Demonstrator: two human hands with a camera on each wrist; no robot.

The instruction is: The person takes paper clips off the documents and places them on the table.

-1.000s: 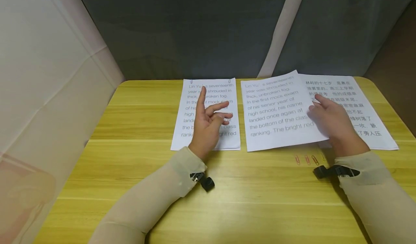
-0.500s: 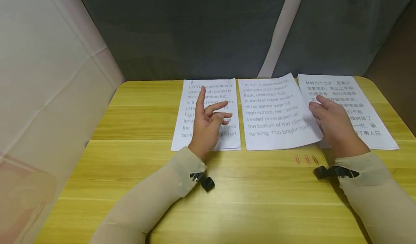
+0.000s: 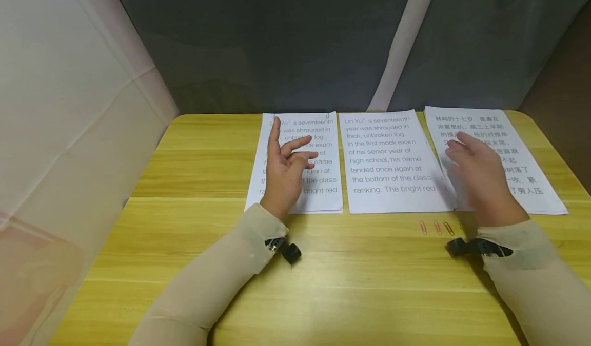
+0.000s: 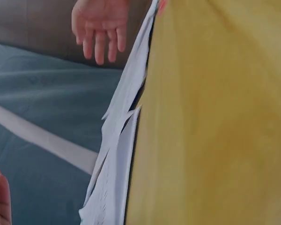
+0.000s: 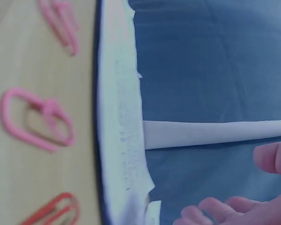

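Note:
Three printed sheets lie side by side at the far edge of the yellow table (image 3: 194, 243). The left English sheet (image 3: 323, 182) has small clips on its top edge. Next to it are the middle English sheet (image 3: 390, 161) and a Chinese-text sheet (image 3: 517, 166). My left hand (image 3: 288, 154) hovers over the left sheet, index finger straight and the other fingers loosely bent, holding nothing. My right hand (image 3: 464, 154) is open above the seam between the middle and right sheets, and it looks blurred. The right wrist view shows the paper edge (image 5: 119, 117) and my fingertips (image 5: 215, 206).
Three small paper clips (image 3: 436, 227) lie on the table just in front of the middle sheet, close to my right wrist, and appear pink and red (image 5: 37, 119) in the right wrist view. Grey fabric walls close the back, and a pale curtain stands at the left.
The middle sheet, earlier tilted and overlapping the Chinese sheet, now lies flat and straight beside it. My right hand has come off it. My left hand has drifted slightly left.

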